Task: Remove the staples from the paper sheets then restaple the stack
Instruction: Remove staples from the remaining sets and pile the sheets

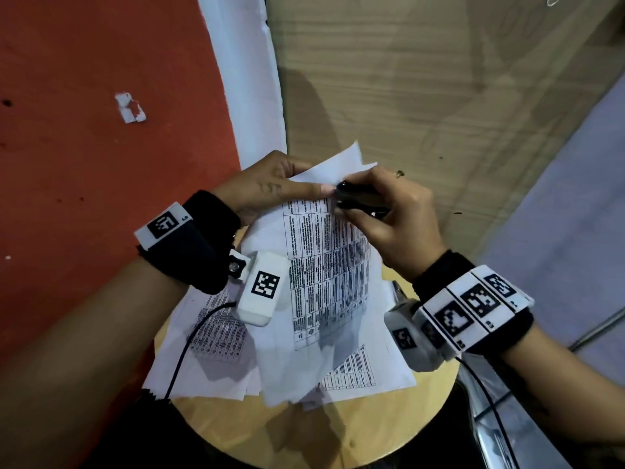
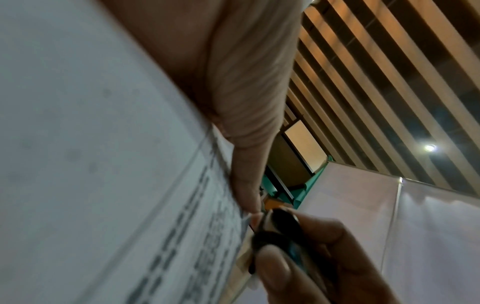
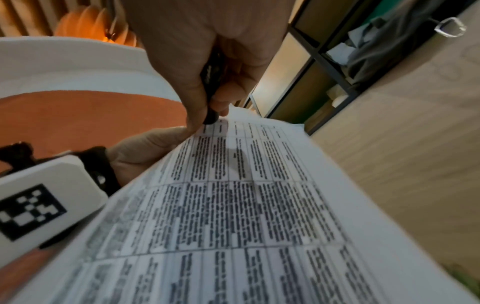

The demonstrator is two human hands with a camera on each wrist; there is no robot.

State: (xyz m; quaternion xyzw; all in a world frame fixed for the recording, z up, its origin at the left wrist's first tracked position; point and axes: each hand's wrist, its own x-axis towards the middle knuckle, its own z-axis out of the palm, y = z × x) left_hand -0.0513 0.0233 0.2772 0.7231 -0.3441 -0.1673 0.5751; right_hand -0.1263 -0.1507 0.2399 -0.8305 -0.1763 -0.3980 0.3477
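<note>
Our right hand (image 1: 389, 218) has its grip closed around a small black tool (image 1: 358, 199), thumb below and fingers above; we cannot tell if it is a staple remover or a small stapler. Its front end touches the top corner of the paper sheets (image 1: 324, 265). Our left hand (image 1: 270, 187) pinches this same corner, the thumb flat on the printed page just beside the tool. The sheets are lifted at this corner, and their lower part hangs down over other loose printed pages (image 1: 216, 333) on the round wooden worktop (image 1: 372, 431).

We judge that the step in hand is the work at the corner, where a staple would sit; the staple itself is hidden. To do it well, we should keep the left thumb close so the paper stays tight, and move the tool gently, so the corner does not tear.

The pages carry a printed table with text, too blurred to read. The wrist bands show only black-and-white square codes.
</note>
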